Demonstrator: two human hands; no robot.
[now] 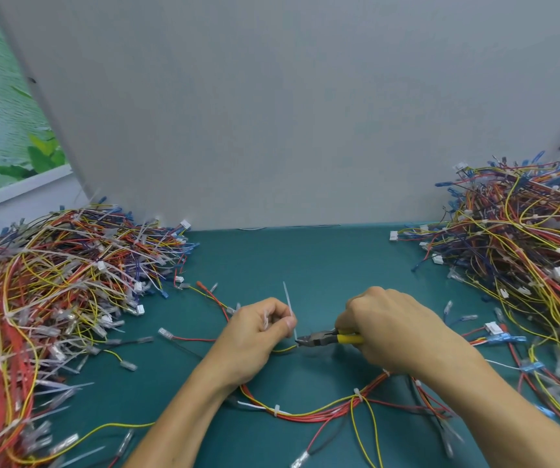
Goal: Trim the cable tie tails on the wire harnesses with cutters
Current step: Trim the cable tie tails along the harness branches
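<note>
A wire harness (322, 412) of red and yellow wires lies on the green table in front of me, bound with white cable ties. My left hand (255, 339) pinches a long white cable tie tail (288, 300) that sticks up between its fingers. My right hand (393, 329) grips yellow-handled cutters (331, 338). The dark jaws of the cutters sit at the base of the tail, just right of my left thumb, where a yellow wire comes out.
A big heap of harnesses with long uncut tails (52, 292) fills the left side. Another heap of harnesses (525, 251) rises at the right. A grey partition wall (288, 113) stands behind the green table (305, 265). Loose terminals and wires lie around my hands.
</note>
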